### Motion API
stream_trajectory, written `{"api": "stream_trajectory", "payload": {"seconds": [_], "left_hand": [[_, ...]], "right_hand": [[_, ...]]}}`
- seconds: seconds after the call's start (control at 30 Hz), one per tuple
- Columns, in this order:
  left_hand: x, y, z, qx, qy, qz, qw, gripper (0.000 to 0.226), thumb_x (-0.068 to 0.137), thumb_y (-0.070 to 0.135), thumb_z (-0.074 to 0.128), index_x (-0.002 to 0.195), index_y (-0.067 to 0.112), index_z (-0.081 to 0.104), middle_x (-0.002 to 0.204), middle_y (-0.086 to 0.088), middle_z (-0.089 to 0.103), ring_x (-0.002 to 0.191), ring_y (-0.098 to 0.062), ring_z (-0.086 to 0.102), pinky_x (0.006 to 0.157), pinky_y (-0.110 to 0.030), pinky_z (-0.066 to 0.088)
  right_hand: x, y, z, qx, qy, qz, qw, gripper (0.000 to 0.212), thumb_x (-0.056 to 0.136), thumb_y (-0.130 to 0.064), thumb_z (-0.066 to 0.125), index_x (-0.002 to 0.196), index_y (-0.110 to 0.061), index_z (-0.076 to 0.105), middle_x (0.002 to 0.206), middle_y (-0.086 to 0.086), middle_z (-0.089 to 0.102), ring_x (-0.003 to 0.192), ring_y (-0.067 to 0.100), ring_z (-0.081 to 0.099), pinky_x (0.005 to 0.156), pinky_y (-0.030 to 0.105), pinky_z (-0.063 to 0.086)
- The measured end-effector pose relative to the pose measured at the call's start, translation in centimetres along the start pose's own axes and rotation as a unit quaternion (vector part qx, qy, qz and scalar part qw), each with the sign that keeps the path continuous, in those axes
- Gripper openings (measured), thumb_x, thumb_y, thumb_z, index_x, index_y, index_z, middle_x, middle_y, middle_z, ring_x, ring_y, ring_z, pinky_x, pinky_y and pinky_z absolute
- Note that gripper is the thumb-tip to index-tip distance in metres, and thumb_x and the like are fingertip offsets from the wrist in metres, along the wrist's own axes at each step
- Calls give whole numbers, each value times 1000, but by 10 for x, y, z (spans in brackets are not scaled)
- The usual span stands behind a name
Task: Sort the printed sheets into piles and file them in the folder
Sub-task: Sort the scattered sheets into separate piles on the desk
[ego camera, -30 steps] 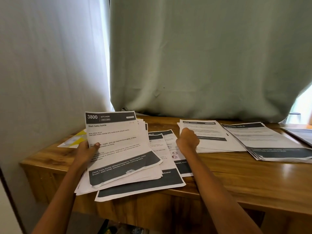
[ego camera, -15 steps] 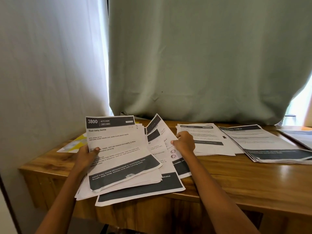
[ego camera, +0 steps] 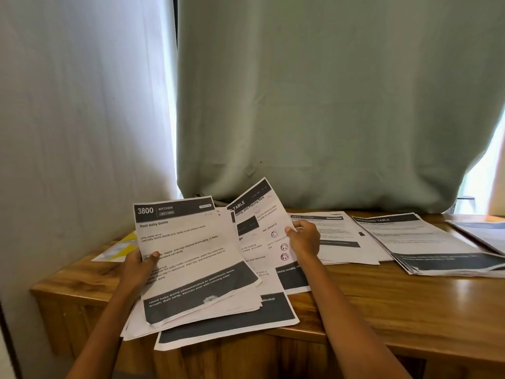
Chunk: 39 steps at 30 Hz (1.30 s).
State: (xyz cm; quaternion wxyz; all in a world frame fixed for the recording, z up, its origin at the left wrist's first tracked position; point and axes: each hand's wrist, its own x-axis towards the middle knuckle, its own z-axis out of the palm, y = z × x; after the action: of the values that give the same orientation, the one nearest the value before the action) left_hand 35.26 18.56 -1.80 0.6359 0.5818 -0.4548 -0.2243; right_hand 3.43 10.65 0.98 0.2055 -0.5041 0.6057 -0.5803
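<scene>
Left hand gripping "3800 KITCHEN, Wash baby bottle" stack; right hand pinching lifted "TABLE" sheet.

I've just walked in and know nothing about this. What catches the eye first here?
Probably the stack of printed sheets the left hand holds at the near-left of the wooden table. Beside it, the right hand lifts one sheet up at an angle. More paper piles lie to the right, before a green curtain.
</scene>
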Motion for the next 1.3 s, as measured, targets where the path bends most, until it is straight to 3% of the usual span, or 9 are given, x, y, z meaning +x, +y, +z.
{"api": "stream_trajectory", "payload": {"seconds": [0.13, 0.3, 0.37, 0.47, 0.57, 0.7, 0.77, 1.0, 1.3], "left_hand": [[2, -1, -1, -21, 8, -14, 1000, 27, 94, 3, 49, 117, -12, 52, 113, -42, 53, 106, -62, 45, 90, -65, 39], [-2, 3, -1, -52, 12, -15, 998, 30, 94, 1, 47, 122, -10, 50, 117, -28, 57, 108, -49, 54, 86, -48, 45], [-3, 5, 0, -64, 11, -28, 998, 29, 95, 2, 47, 121, -10, 50, 118, -34, 56, 108, -54, 51, 86, -53, 45], [-6, 8, -2, -92, 6, -46, 995, 26, 95, 4, 47, 119, -6, 50, 117, -26, 58, 94, -39, 58, 74, -40, 48], [-5, 9, -6, -130, 14, -67, 989, 22, 95, 8, 48, 116, 1, 51, 118, -21, 59, 85, -28, 60, 75, -41, 49], [-4, 11, -9, -161, 29, -92, 982, 31, 93, 9, 52, 123, 2, 49, 123, -19, 58, 104, -39, 59, 87, -51, 48], [-5, 12, -9, -174, 30, -100, 979, 32, 93, 9, 52, 124, 3, 49, 123, -17, 58, 108, -40, 57, 88, -50, 47], [-4, 14, -8, -184, 32, -113, 976, 32, 94, 9, 51, 126, 4, 48, 128, -17, 56, 112, -40, 55, 88, -48, 46], [-13, 22, -7, -167, 8, -108, 980, 29, 95, 10, 50, 124, 4, 49, 117, -13, 59, 95, -32, 59, 64, -37, 49]], "right_hand": [[1, 1, 0, 18, 2, 13, 1000, 7, 90, -21, 61, 88, -15, 57, 108, 8, 68, 83, 21, 64, 57, 18, 42], [4, 2, 1, 37, 24, 12, 999, 8, 91, -20, 59, 94, -12, 60, 109, 10, 68, 89, 25, 66, 67, 25, 48], [3, -6, -2, 54, 70, -13, 996, 16, 95, -16, 52, 99, -3, 62, 108, 15, 66, 94, 29, 64, 72, 27, 47], [5, -24, -13, 109, 158, -61, 980, 21, 98, -10, 43, 100, 4, 58, 105, 20, 64, 97, 32, 62, 72, 29, 47], [17, -40, -27, 172, 215, -86, 957, 22, 100, -14, 40, 101, 3, 54, 105, 22, 63, 96, 33, 64, 71, 36, 56], [31, -60, -45, 202, 247, -124, 940, 22, 100, -16, 40, 103, 3, 51, 107, 20, 62, 94, 30, 65, 55, 10, 48], [34, -65, -49, 208, 249, -120, 938, 22, 100, -14, 41, 104, 4, 52, 107, 20, 62, 92, 28, 64, 51, 7, 47], [22, -55, -24, 222, 103, -4, 969, 7, 96, -11, 47, 93, -10, 53, 103, 15, 63, 94, 28, 64, 70, 35, 55], [-31, -53, 23, 182, -157, 64, 969, 9, 95, -11, 50, 100, -11, 58, 109, 12, 65, 83, 23, 65, 69, 34, 57]]}}
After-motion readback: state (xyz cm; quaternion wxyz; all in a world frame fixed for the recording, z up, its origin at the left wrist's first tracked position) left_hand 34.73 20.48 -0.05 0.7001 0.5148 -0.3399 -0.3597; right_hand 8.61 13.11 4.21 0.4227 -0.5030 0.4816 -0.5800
